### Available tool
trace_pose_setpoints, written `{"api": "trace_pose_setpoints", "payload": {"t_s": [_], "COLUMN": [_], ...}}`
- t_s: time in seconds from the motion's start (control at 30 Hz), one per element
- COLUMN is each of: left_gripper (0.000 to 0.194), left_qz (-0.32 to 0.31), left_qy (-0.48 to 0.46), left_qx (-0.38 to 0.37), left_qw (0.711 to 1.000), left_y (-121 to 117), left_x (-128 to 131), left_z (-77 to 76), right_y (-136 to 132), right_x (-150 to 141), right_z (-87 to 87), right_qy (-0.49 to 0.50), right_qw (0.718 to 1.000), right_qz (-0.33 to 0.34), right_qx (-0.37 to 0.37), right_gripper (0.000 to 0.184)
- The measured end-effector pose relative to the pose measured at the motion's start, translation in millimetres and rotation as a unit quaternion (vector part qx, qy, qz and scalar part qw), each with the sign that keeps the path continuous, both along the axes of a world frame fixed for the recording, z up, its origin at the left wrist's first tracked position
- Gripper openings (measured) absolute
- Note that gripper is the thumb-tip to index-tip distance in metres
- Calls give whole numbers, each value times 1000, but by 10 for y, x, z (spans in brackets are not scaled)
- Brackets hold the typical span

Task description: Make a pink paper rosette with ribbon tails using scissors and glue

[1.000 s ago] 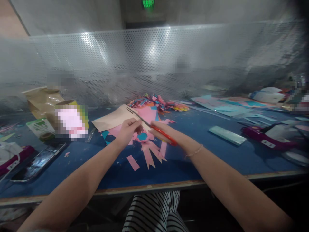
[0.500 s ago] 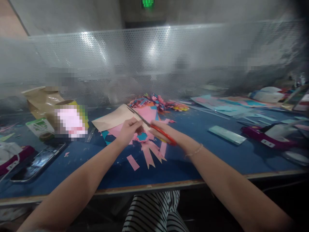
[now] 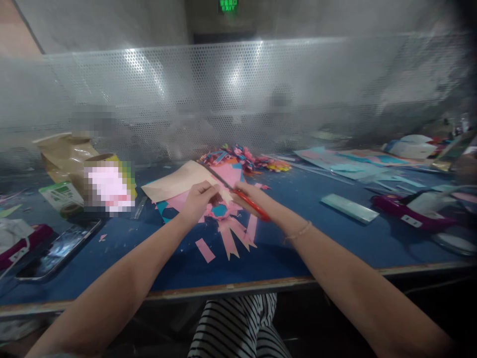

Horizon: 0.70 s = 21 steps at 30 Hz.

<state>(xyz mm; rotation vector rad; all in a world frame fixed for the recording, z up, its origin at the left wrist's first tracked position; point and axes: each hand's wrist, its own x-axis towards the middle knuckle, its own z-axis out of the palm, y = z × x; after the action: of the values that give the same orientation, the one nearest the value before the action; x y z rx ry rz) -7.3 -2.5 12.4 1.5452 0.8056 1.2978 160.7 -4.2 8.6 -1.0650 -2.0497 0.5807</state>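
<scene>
My right hand [image 3: 254,194] is closed round a pair of scissors [image 3: 257,205] with red handles. The blades point up and left, beside a pale piece of paper [image 3: 225,194]. My left hand [image 3: 202,198] pinches that paper, its fingertips close to the blades. Behind the hand lies a large cream paper sheet [image 3: 177,180], over pink and blue sheets. Just below my hands sits a pink paper rosette [image 3: 219,211] with a blue centre and notched pink tails [image 3: 230,238]. A small pink paper strip [image 3: 205,250] lies nearer the table edge.
A heap of colourful paper scraps [image 3: 240,156] is at the back. On the left are a phone [image 3: 59,251], a brown paper bag [image 3: 61,158] and a purple holder [image 3: 32,243]. To the right are a pale green box [image 3: 349,208], another purple holder [image 3: 410,211] and blue sheets [image 3: 335,163].
The scissors' handles have come closer together, and the blades have closed somewhat by the pale paper. My left hand has barely moved.
</scene>
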Motion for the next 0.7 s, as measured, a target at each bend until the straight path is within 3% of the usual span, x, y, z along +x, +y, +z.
{"api": "trace_pose_setpoints", "payload": {"t_s": [0.1, 0.23, 0.5, 0.7], "left_gripper": [26, 24, 16, 18], "left_qz": [56, 131, 119, 131], "left_qy": [-17, -43, -54, -39], "left_qx": [1, -15, 26, 35], "left_qw": [998, 990, 991, 990], "left_y": [64, 176, 164, 119], "left_x": [-11, -38, -38, -6], "left_z": [-13, -53, -51, -36], "right_y": [29, 54, 107, 90], "right_x": [49, 134, 112, -60], "right_z": [1, -1, -97, -92], "right_qy": [40, 57, 18, 189], "right_qw": [998, 997, 999, 974], "right_qz": [-27, 12, 15, -15], "right_qx": [-40, -53, -44, -125], "right_gripper": [33, 34, 31, 40]}}
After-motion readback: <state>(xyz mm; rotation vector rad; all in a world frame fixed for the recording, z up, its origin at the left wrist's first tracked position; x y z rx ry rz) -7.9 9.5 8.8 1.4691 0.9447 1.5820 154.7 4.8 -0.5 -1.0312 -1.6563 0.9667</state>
